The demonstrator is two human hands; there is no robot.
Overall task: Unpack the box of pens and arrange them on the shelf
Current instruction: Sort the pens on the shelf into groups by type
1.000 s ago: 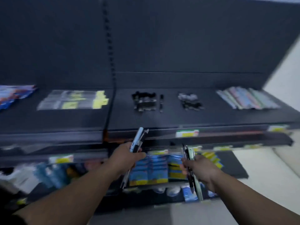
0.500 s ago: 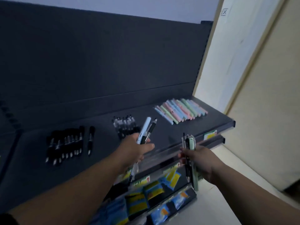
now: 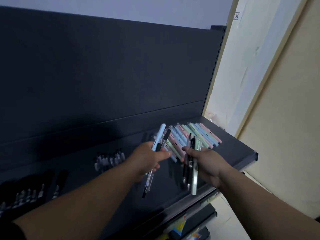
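Note:
My left hand (image 3: 149,159) grips a light blue pen (image 3: 159,135) and a black pen together, held upright over the dark shelf (image 3: 235,153). My right hand (image 3: 206,163) grips a bunch of pens (image 3: 191,172), black ones and a pale green one, just right of the left hand. Both hands hover in front of a row of pastel pens (image 3: 199,135) lying side by side near the shelf's right end.
Two groups of black pens lie further left on the shelf, one group (image 3: 110,159) in the middle and another (image 3: 32,189) at the left. A cream wall (image 3: 277,101) borders the shelf's right end. Lower shelves hold blue and yellow packets (image 3: 180,226).
The view has swung right along the shelf. Both hands, still holding their pens, have moved up over the shelf toward the pastel pens.

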